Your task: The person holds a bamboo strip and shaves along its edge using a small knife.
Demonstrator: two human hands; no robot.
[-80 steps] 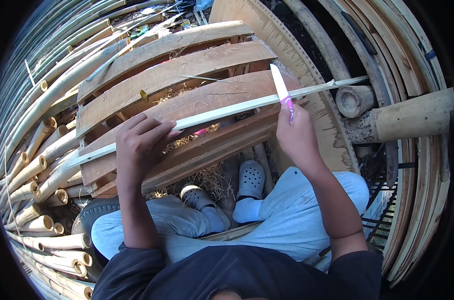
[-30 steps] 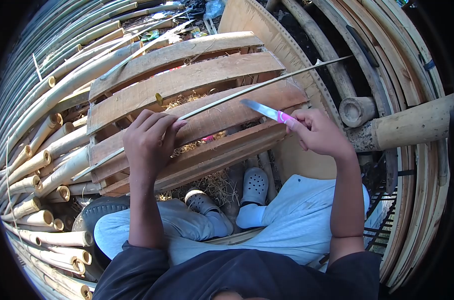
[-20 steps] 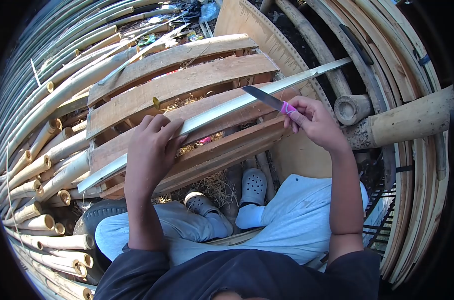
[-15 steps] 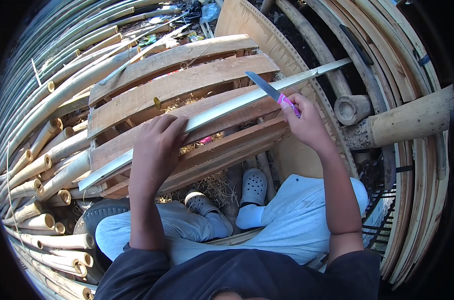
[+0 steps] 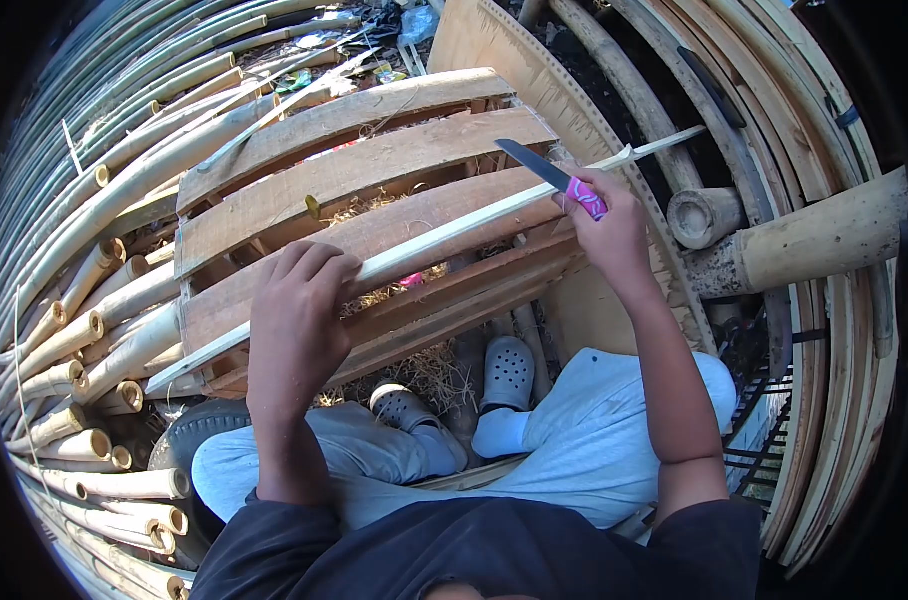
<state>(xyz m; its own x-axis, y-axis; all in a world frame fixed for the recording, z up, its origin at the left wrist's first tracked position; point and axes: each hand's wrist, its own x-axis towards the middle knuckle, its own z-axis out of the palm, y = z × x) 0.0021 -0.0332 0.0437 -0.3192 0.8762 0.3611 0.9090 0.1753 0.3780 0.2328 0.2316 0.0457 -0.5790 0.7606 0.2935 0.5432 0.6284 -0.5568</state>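
Observation:
A long pale bamboo strip point(image 5: 454, 233) lies slantwise across the slatted wooden pallet point(image 5: 364, 205). My left hand point(image 5: 302, 310) is closed around the strip toward its lower left end, palm down. In my right hand point(image 5: 614, 225) is a knife point(image 5: 544, 172) with a pink patterned handle and a dark blade pointing up and left. The fingers of that hand also rest right at the strip, near its upper right part, and the blade overlaps the strip's upper edge in this view. Beyond the right hand, a small raised split shows on the strip.
Cut bamboo poles point(image 5: 124, 290) are stacked at the left. A curved brown board point(image 5: 584, 300) stands behind the pallet's right end. At the right are a thick bamboo post point(image 5: 814, 240) and long split slats point(image 5: 824, 430). Straw point(image 5: 414, 380) litters the ground by my shoes.
The strip has turned about its length and slid slightly left and down with my left hand. My right hand has shifted a little right, its fingers now at the strip.

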